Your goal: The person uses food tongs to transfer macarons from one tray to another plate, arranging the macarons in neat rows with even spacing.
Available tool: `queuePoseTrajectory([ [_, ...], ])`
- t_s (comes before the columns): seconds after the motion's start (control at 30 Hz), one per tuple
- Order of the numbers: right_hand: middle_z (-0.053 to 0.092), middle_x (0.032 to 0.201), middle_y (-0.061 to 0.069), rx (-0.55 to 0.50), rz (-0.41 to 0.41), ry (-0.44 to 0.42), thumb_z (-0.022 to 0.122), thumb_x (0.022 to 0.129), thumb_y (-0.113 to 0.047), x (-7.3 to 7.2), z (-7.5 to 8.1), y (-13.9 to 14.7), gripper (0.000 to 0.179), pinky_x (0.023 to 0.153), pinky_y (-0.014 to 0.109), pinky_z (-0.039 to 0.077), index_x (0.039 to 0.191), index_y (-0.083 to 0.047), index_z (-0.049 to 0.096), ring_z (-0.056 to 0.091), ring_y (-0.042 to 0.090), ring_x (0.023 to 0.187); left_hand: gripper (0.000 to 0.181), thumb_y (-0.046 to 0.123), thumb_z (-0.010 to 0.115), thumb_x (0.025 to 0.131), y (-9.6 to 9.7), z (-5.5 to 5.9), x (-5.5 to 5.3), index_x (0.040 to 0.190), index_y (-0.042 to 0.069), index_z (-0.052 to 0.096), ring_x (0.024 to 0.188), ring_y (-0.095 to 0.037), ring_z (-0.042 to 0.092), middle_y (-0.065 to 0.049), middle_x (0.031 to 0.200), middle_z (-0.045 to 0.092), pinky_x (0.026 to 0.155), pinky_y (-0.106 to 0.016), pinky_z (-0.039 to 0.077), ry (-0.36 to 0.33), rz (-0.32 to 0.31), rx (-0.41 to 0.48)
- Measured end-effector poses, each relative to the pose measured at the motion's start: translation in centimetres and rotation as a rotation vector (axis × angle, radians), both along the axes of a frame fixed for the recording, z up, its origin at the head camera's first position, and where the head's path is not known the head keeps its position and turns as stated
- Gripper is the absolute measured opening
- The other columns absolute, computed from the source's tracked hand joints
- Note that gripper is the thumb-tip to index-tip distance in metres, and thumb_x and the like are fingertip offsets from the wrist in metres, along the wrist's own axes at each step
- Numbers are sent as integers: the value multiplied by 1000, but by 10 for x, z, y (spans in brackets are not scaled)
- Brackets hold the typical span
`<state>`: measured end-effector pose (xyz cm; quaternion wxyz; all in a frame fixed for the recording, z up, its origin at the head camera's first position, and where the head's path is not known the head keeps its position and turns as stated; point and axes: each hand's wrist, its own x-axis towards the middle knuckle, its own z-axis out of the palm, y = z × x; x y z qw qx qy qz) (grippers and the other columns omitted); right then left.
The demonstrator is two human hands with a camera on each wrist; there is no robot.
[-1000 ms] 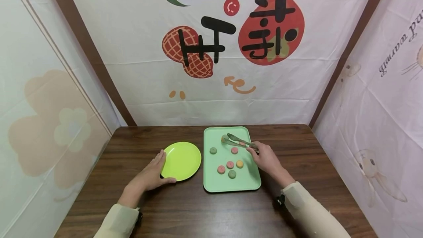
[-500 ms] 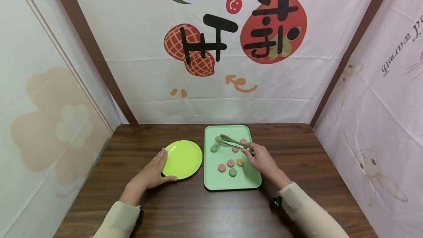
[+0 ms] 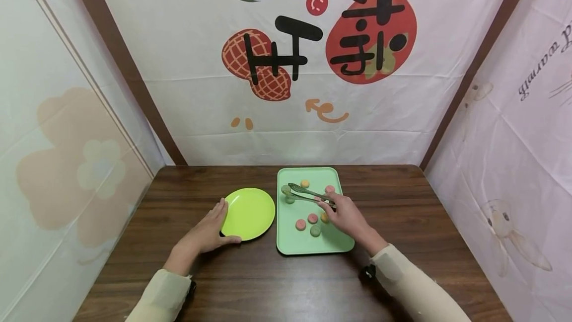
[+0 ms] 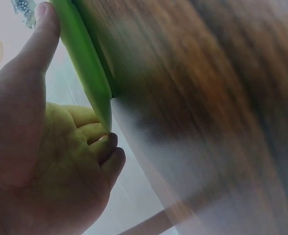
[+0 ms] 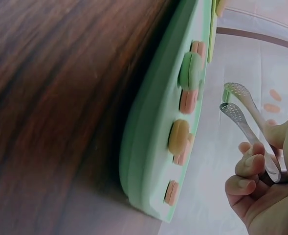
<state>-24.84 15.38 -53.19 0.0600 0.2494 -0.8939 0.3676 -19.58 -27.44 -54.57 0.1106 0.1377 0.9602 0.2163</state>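
Observation:
My right hand [image 3: 350, 218] grips metal tongs [image 3: 298, 189] whose perforated tips hold a green macaron [image 3: 285, 190] over the left part of the mint-green tray [image 3: 290, 242]. In the right wrist view the tongs [image 5: 249, 107] run out from the curled fingers, the macaron [image 5: 226, 95] between their tips. Another green macaron [image 3: 290, 200] lies just below the held one. At the left, my left hand [image 3: 203, 232] rests against the rim of a lime-green plate [image 3: 250, 215], thumb on its front edge. The left wrist view shows fingers and thumb at the plate's rim [image 4: 87, 63].
Several macarons lie on the tray: a yellow one [image 3: 305, 183] and a pink one [image 3: 329, 189] at the back, pink [image 3: 301, 224], yellow [image 3: 324, 218] and green [image 3: 315, 231] ones nearer the front. Printed cloth [image 3: 223, 148] rises behind the wooden table [image 3: 250, 282].
The tongs and the green macaron have moved left across the tray with my right hand, uncovering the yellow macaron at the back. My left hand stays at the plate.

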Motion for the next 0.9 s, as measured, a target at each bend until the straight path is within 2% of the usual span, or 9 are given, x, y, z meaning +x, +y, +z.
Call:
queuePoseTrajectory([
  [0.17,79,113,6,16,22,15,67,110,-28,2,-2,-7,35,70,33,60,134,-3,74,71,13,82,130,68,76,91,0,-2,-1,166,-13,8,161,-53,14,-33,175,5,127,-67,24,-3,3,2],
  [0.27,78,117,7,31,27,17,67,109,-28,3,-3,-11,36,80,37,64,134,-3,73,76,16,97,130,67,77,91,-1,-2,-1,166,-13,8,161,-53,13,-33,175,5,127,-67,24,-2,2,0],
  [0.6,77,99,1,4,78,52,68,109,-27,1,-4,-22,25,72,34,61,121,-7,75,72,10,84,130,68,76,91,0,0,0,166,-14,9,161,-52,13,-33,175,4,127,-67,23,-6,2,4],
  [0.9,73,92,-1,31,111,-4,66,110,-27,-2,-5,-33,17,65,29,53,113,-12,74,61,4,72,130,68,75,91,2,0,0,166,-13,7,161,-51,11,-33,175,3,128,-67,22,-19,4,-4],
])
